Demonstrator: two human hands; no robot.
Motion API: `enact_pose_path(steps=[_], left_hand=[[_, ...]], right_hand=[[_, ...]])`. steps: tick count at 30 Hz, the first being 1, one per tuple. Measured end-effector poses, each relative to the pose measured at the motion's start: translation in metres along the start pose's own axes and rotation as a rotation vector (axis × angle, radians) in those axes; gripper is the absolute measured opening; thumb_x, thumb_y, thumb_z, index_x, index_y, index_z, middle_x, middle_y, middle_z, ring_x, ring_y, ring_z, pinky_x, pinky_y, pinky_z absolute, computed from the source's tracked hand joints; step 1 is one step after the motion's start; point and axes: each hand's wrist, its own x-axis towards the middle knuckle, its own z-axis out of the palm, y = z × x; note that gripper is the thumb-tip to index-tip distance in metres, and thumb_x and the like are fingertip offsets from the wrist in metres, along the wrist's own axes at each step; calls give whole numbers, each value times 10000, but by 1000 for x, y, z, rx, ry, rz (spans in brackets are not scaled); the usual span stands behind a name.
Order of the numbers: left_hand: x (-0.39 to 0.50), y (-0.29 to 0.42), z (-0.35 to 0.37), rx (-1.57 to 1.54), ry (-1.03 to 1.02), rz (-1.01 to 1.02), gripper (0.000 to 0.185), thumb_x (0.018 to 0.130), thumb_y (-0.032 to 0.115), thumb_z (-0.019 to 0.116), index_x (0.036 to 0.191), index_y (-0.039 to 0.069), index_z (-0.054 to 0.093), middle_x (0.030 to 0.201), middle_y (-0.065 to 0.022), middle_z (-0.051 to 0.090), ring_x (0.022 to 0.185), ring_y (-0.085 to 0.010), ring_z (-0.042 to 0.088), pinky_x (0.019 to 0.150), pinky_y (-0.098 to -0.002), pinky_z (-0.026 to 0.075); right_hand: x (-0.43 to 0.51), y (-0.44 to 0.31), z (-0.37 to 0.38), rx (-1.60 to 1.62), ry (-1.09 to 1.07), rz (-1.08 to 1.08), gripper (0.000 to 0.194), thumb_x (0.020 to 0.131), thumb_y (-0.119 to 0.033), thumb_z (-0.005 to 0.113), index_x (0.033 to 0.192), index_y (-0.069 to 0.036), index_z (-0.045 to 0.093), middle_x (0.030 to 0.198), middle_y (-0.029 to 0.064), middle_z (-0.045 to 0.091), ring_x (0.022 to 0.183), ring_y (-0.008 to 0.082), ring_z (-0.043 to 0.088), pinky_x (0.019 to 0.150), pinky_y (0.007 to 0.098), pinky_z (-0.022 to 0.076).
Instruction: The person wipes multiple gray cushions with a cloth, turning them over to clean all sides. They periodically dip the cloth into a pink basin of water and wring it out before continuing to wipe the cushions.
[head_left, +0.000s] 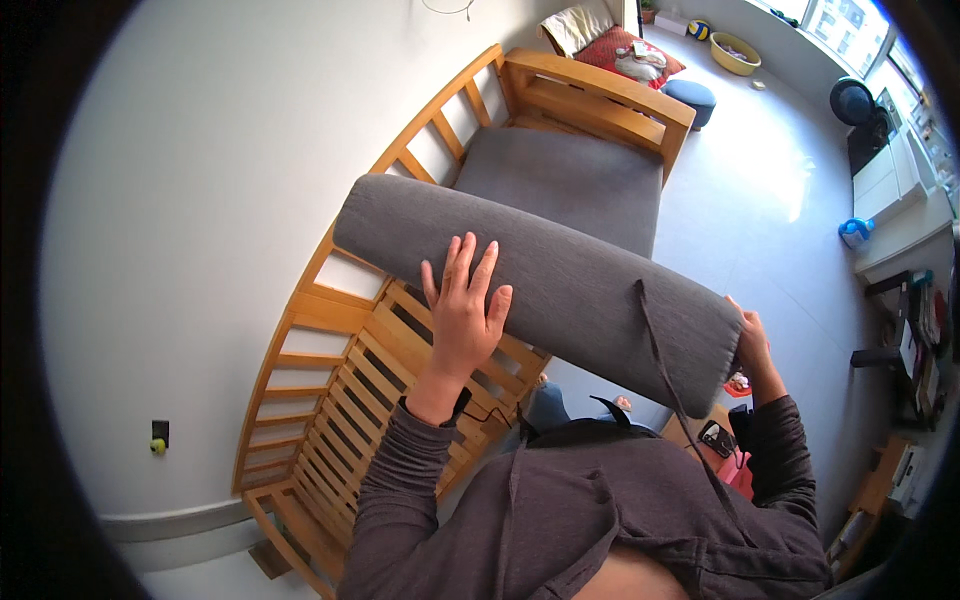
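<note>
A thick grey sofa cushion (555, 262) is raised on its side across the wooden slatted sofa frame (375, 375). My left hand (469, 307) lies flat on the cushion's face with its fingers spread. At the cushion's right end, my right hand (750, 337) grips the edge, its fingertips partly hidden behind the corner. Beyond the raised cushion, a second grey seat cushion (562, 180) lies flat on the frame near the far armrest (607, 90). Bare wooden slats show on the near part of the frame. A dark cord from my top hangs over the cushion's near right part.
A white wall (172, 262) runs along the sofa's back. Right of my body, a phone (718, 438) rests on a small wooden table (681, 429). A blue stool (690, 101) stands past the far armrest, near a red cushion (600, 56). Shelves line the right side.
</note>
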Motion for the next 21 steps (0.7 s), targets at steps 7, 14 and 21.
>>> enact_pose_path(steps=[7,14,21], left_hand=[[20,23,9,-16,38,0,432,983,366,471,1339,138,563,1401,-80,513,1362,-276,413,1130,-520,222],[28,6,7,-37,101,104,327,931,300,565,1189,114,641,1233,-77,621,1195,-284,555,988,-434,416],[45,-60,-2,-389,69,171,286,916,272,599,1129,91,660,1124,-85,636,1066,-280,596,912,-416,470]], right_hand=[[-5,-28,-29,-4,78,-209,457,1028,-401,493,951,16,664,759,8,621,676,85,570,603,260,483],[-50,-92,-16,4,127,-521,476,1035,-382,469,1318,0,486,1124,118,593,1021,189,587,876,332,508],[-120,-142,80,-728,330,-681,462,1015,-253,491,1417,-40,411,1214,183,552,1137,293,537,989,410,450]])
